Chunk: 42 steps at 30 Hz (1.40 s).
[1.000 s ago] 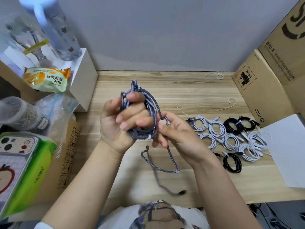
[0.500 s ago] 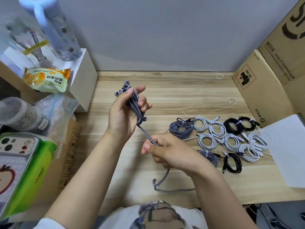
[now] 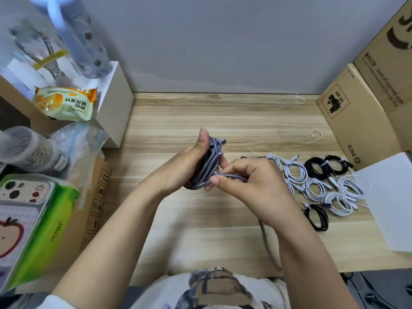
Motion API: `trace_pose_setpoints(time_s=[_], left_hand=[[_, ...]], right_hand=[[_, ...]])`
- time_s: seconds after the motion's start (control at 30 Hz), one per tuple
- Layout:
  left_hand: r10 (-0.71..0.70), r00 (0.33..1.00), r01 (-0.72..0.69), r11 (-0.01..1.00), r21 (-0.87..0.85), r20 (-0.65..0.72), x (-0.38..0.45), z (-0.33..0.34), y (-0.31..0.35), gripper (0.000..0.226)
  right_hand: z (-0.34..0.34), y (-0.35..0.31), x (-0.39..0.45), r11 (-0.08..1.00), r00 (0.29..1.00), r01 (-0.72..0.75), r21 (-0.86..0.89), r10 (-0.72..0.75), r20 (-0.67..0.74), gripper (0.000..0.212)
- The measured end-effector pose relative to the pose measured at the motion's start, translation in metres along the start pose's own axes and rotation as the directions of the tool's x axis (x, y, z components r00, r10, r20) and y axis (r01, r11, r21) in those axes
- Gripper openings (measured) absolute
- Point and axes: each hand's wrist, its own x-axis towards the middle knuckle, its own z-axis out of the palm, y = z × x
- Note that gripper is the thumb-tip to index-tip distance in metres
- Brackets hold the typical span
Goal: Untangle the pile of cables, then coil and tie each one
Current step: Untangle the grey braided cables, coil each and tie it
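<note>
Winding another loop: right hand [image 3: 249,184], out near the surface half a second ago, now pinching grey braided cable [image 3: 207,166] against coil gripped in left hand [image 3: 189,166]; tail trailing below, coiling unfinished.

Desk layout: both hands meet mid-frame over the wooden desk [image 3: 223,112], left hand [image 3: 189,166] and right hand [image 3: 252,184] touching around a cable bundle [image 3: 206,169]. Coiled cables [image 3: 321,188] sit on the desk just right of the hands. Cardboard boxes [image 3: 361,121] stand far right. A snack packet [image 3: 66,103] lies upper left, a tissue pack [image 3: 44,230] lower left.
</note>
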Motion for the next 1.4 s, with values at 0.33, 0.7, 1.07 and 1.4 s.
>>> trace_pose_setpoints(time_s=[0.33, 0.7, 1.07, 1.4], left_hand=[[0.034, 0.803, 0.139, 0.960, -0.243, 0.595, -0.016, -0.014, -0.005, 0.040], [0.590, 0.796, -0.062, 0.294, -0.954, 0.131, -0.018, -0.019, 0.033, 0.009], [0.126, 0.868, -0.436, 0.656, -0.616, -0.481, 0.005, -0.015, 0.015, 0.032], [0.003, 0.999, -0.003, 1.000, -0.018, -0.044, -0.003, -0.008, -0.015, 0.076]], right_hand=[[-0.027, 0.001, 0.011, 0.982, 0.977, 0.093, 0.163, -0.058, -0.206, 0.017], [0.015, 0.030, 0.014, 0.992, 0.982, -0.089, 0.087, 0.073, 0.172, 0.028], [0.025, 0.013, 0.004, 0.899, 0.935, 0.088, -0.429, 0.073, 0.346, 0.019], [-0.001, 0.006, 0.002, 0.937, 0.994, 0.102, -0.334, -0.087, 0.060, 0.015]])
